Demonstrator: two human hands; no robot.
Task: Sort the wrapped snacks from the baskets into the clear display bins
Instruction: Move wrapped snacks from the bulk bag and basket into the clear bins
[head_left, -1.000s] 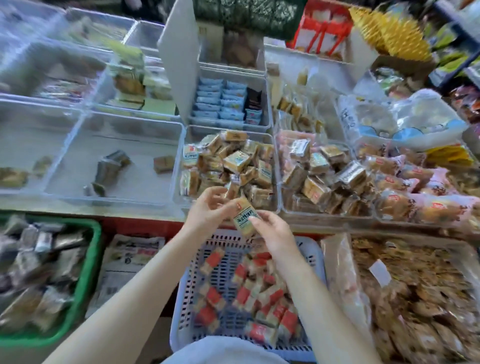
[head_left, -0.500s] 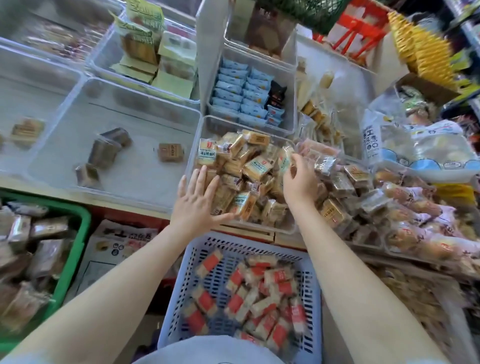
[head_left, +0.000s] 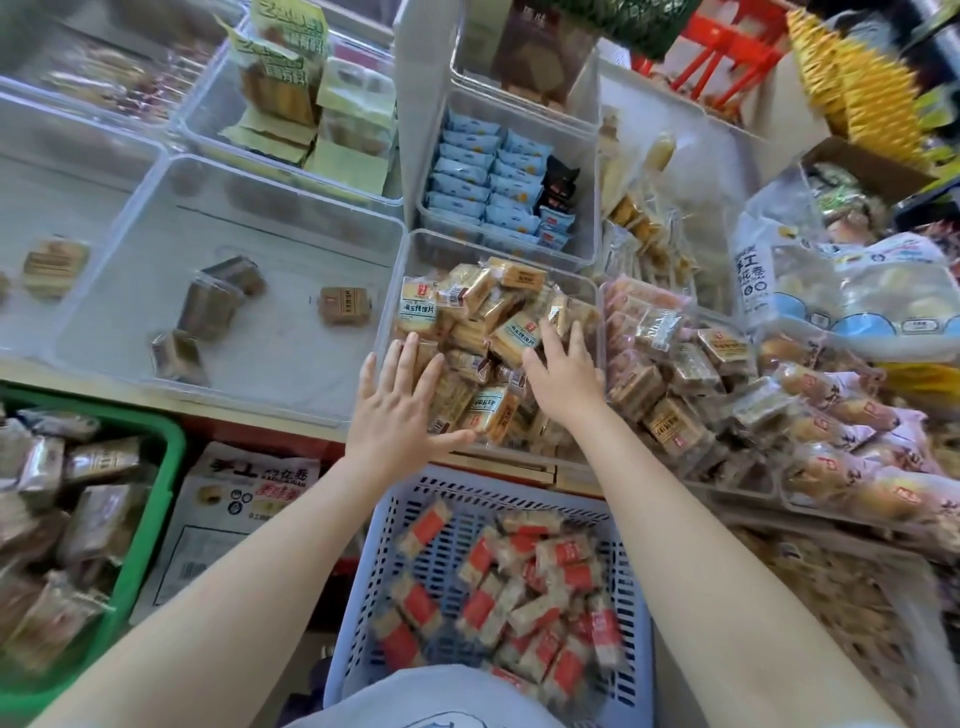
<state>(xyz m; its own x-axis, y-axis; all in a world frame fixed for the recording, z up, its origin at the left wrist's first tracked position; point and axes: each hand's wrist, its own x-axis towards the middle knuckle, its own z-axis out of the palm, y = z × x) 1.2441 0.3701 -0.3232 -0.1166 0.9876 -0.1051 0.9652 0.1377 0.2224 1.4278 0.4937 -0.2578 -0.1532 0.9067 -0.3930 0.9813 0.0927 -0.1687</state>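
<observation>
Snacks (head_left: 488, 353) heaped in middle clear bin (head_left: 415, 244); both hands on the pile, nothing pinched.
Left hand (head_left: 397, 415) flat, fingers spread, pressing near-left of heap; right hand (head_left: 563, 376) on its right side, fingers loosely curved over packs, holding none that I can see. Red-label snacks (head_left: 498, 597) lie in blue basket (head_left: 636, 623) directly below both wrists, equally near either hand, long axes mixed. Half a second ago right hand reached further back in the bin; a second ago both pinched one pack above the basket.
</observation>
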